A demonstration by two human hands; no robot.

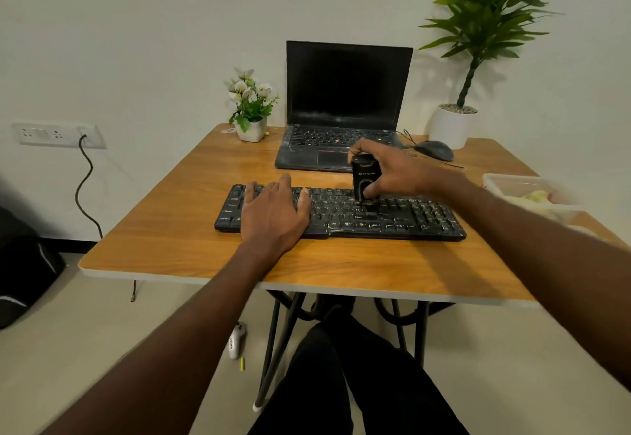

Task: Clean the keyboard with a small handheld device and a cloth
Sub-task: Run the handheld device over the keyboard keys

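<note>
Black keyboard (341,214) lies at the tabletop (164,229) centre, the left hand (273,212) flat on its nine-o'clock end while the right hand (392,170) wraps its grip round the handheld device (366,176), nozzle on the middle keys; pressing hard could pop a keycap. Beyond, at twelve o'clock the laptop (341,106) crowds the far edge, the mouse (434,150) at one, and the cloth (536,197) waits in a tray (495,183) at three.

Bare bench (177,257) lies open in front of the keyboard (392,219) and to its left. Behind it the laptop (345,106) blocks the way; a mouse (434,149), flower pot (252,129) and plastic tray (512,185) crowd the far and right sides.
</note>
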